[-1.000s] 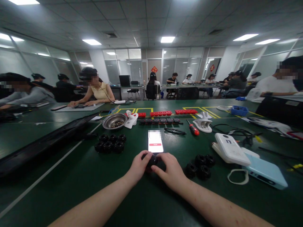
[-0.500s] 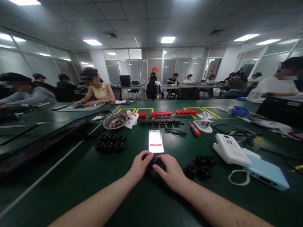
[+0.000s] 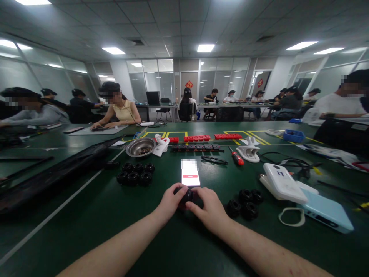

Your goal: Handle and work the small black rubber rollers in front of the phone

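Head view: both bare hands meet over a green desk (image 3: 115, 227), just on the near side of a lit phone with a white screen and red bar (image 3: 190, 175). Between them is a glossy black rounded piece (image 3: 188, 195), partly hidden by the fingers. The left hand (image 3: 171, 200) grips it from the left, thumb across the top; the right hand (image 3: 209, 204) curls in from the other side, thumb against its near right edge, so both appear closed on it. Whether the piece touches the desk cannot be told.

As for progress, six similar black ring-like pieces (image 3: 132, 177) stand to the left in two neat rows of three, which seem to be dealt with. Four more black ring-like pieces (image 3: 250, 209) lie in a looser cluster beyond the right hand and look less settled; whether they are finished or waiting is unclear. The held one appears to be mid-handling.

Farther back, a shallow steel bowl (image 3: 131, 148) holds small bits, and a red-and-black screwdriver (image 3: 238, 159) lies on the desk, well apart from both hands.
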The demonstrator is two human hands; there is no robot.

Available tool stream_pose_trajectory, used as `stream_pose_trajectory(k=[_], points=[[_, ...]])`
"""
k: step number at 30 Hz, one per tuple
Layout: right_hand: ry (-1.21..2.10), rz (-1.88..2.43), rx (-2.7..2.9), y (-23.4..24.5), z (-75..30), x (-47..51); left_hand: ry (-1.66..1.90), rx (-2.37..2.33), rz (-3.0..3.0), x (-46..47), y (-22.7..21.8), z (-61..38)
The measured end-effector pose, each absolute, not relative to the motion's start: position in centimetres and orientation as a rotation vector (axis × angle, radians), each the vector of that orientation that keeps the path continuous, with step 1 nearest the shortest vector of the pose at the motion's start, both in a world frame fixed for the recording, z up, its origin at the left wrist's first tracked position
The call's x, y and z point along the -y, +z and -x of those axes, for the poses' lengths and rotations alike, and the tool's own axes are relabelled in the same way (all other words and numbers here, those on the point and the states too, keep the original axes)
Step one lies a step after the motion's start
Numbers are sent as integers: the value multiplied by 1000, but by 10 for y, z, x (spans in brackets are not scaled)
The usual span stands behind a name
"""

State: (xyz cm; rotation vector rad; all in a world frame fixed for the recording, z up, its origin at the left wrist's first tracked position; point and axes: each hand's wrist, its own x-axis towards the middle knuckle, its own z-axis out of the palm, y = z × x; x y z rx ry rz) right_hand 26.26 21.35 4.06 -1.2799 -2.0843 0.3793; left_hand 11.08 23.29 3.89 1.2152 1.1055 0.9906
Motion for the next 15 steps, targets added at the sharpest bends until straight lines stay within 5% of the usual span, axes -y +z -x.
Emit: stream_pose_trajectory(k=[15], points=[[332, 1270, 2046, 42, -263, -212, 1030, -1119, -1186, -232, 38, -113]])
